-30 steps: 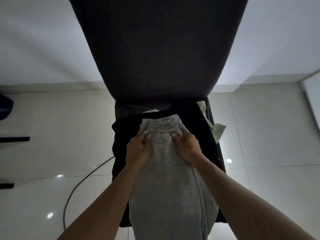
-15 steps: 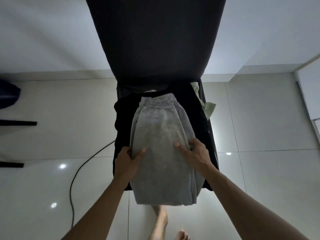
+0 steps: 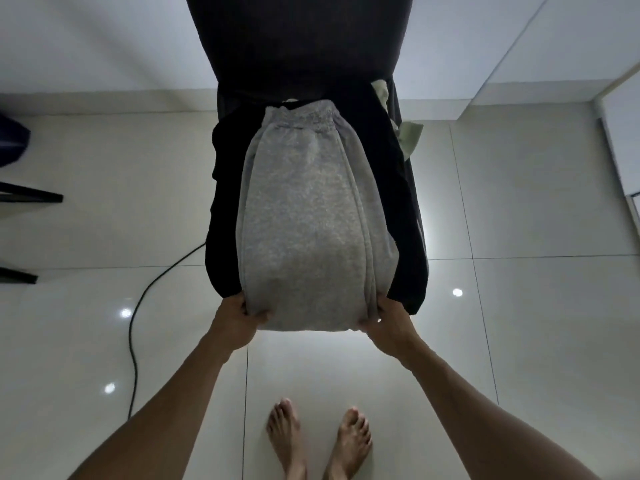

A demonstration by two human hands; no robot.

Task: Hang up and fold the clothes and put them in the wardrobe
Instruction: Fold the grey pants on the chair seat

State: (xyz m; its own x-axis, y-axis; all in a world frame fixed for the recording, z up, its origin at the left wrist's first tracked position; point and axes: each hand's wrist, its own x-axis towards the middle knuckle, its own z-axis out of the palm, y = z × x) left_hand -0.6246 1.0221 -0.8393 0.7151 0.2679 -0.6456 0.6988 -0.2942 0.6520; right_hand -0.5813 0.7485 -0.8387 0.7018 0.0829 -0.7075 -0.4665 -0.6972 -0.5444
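Fingers of left hand (image 3: 239, 315) and right hand (image 3: 388, 315) pinch the near corners of the grey fleece sweatpants (image 3: 311, 216), lying flat on a dark-clothed chair seat (image 3: 414, 237). Lift both corners evenly; fold toward the waistband.

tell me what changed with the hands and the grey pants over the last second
Both hands slid back along the grey pants, from just below the waistband, past the middle, to the near end. The left hand and right hand now grip its two near corners instead of lying on top. The pants stay spread on the black garment on the chair, waistband at the far end; the cable stays on the floor.
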